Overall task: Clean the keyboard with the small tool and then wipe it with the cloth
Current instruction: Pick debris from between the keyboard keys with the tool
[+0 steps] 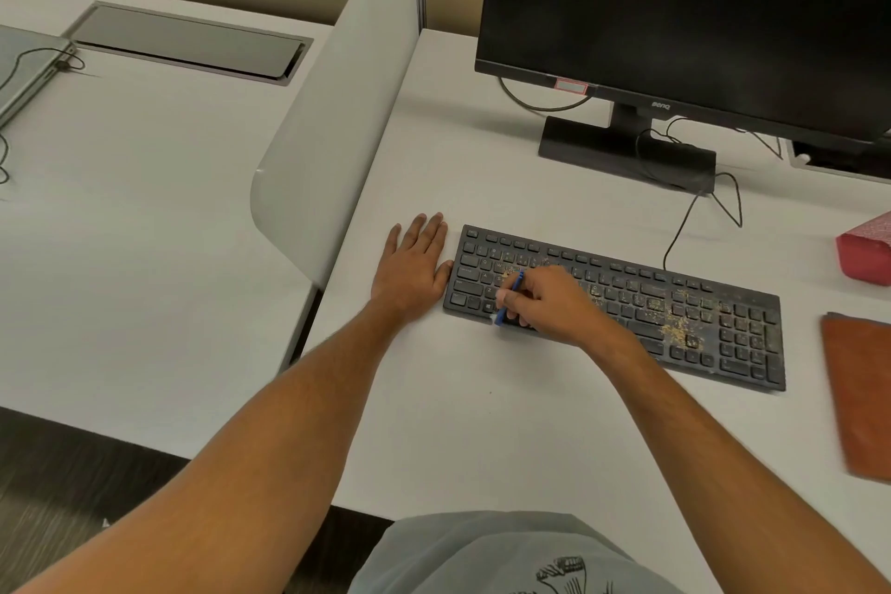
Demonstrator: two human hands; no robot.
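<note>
Your right hand (pixel 545 304) pinches the small blue tool (pixel 510 299) over the keyboard's (pixel 622 304) left end; your left hand (pixel 414 265) lies flat, fingers straight, on the desk (pixel 482 424) touching that end. Keep bracing there and sweep toward 3 o'clock, where the crumbs (pixel 677 326) lie thickest. The orange cloth (pixel 860 393) waits at 3 o'clock, well apart.

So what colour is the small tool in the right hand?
Blue: the small tool shows in the head view, over the black keyboard.
</note>
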